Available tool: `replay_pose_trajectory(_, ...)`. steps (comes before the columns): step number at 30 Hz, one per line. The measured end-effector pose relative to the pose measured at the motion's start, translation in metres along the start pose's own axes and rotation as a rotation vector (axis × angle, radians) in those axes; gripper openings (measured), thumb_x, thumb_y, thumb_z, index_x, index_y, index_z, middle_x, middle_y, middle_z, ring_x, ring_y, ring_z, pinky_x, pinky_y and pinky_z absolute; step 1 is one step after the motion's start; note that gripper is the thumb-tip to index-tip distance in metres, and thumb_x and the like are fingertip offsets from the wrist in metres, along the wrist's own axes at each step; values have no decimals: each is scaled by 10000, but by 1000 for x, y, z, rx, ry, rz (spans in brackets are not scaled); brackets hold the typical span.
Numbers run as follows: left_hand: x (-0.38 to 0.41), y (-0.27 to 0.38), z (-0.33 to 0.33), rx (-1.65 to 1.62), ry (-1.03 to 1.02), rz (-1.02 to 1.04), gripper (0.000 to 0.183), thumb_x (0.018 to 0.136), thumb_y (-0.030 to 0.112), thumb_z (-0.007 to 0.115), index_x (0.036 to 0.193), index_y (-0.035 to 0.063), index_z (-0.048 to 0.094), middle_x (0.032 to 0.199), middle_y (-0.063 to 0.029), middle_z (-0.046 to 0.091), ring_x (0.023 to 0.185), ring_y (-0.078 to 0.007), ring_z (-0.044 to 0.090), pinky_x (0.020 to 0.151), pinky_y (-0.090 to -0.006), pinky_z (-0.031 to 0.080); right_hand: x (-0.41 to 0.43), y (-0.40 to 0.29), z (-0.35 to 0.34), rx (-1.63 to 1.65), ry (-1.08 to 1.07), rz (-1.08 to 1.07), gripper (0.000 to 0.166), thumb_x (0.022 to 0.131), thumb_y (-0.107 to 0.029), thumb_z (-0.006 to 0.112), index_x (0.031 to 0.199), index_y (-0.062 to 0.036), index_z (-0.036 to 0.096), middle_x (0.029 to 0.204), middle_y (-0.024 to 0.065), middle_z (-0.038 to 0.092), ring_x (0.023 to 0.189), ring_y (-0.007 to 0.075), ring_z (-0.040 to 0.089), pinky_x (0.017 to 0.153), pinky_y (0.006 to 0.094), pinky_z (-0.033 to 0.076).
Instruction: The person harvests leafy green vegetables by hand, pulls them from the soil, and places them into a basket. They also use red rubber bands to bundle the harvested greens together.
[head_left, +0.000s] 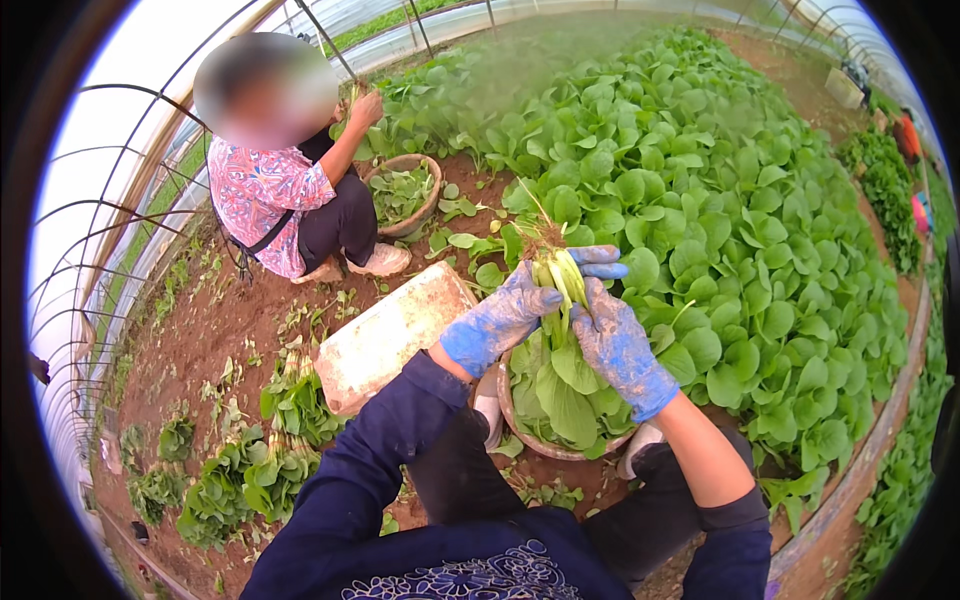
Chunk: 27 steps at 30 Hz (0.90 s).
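My left hand (499, 319), in a muddy blue glove, is wrapped around a small bunch of leafy greens (559, 281). The bunch is upside down: soil-covered roots (544, 240) point away from me and broad leaves (570, 394) hang toward my lap. My right hand (619, 349), gloved the same way, pinches at the pale stems from the right; its fingertips are partly hidden. Directly beneath, between my feet, stands a round basket (536, 450) with more green leaves in it.
A dirty white foam box (394, 337) lies left of my hands. Tied bunches of greens (281, 472) rest on the soil at left. A crouching person (266, 202) works beside another basket (409, 225). Dense growing greens (712, 225) spread ahead and right, under a hoop-framed greenhouse (94, 199).
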<state>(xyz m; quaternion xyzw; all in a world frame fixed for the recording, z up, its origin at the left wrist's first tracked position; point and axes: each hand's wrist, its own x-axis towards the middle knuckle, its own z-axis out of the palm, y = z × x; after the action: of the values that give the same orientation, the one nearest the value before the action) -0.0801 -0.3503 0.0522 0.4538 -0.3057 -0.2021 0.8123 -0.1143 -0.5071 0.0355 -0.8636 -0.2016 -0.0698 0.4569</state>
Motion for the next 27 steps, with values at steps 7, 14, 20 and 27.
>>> replay_pose_trajectory(7, 0, 8, -12, -236, 278, -93, 482, 850, 249, 636, 1229, -14, 498, 1142, -184, 608, 1077, -284, 588, 949, -411, 472, 28, -7, -40, -27, -191, -252, 344, 855, -283, 609, 1089, -31, 621, 936, 199, 639, 783, 370, 617, 707, 416, 499)
replay_pose_trajectory(14, -1, -9, -29, -20, 292, -68, 293, 869, 283, 607, 1011, 34, 547, 706, 19, 460, 718, -129, 466, 802, -291, 426, -39, 106, -147, -199, 17, 326, 434, 866, -409, 575, 1150, -87, 633, 1073, 149, 648, 937, 294, 625, 835, 373, 482)
replay_pose_trajectory(20, -5, -5, -33, 69, 300, -134, 249, 902, 279, 590, 918, 43, 510, 574, 63, 338, 506, -73, 322, 574, -231, 322, -274, 285, -154, -797, -224, 853, 232, 760, -293, 639, 809, -76, 705, 850, 177, 677, 804, 345, 662, 704, 438, 533)
replay_pose_trajectory(27, -1, -20, -67, 310, 477, -359, 412, 869, 279, 641, 1128, -21, 526, 589, 68, 361, 503, -51, 334, 532, -210, 320, -426, 378, -167, -1176, -580, 1208, 221, 819, -181, 563, 946, -62, 699, 1041, 143, 665, 995, 298, 629, 795, 433, 512)
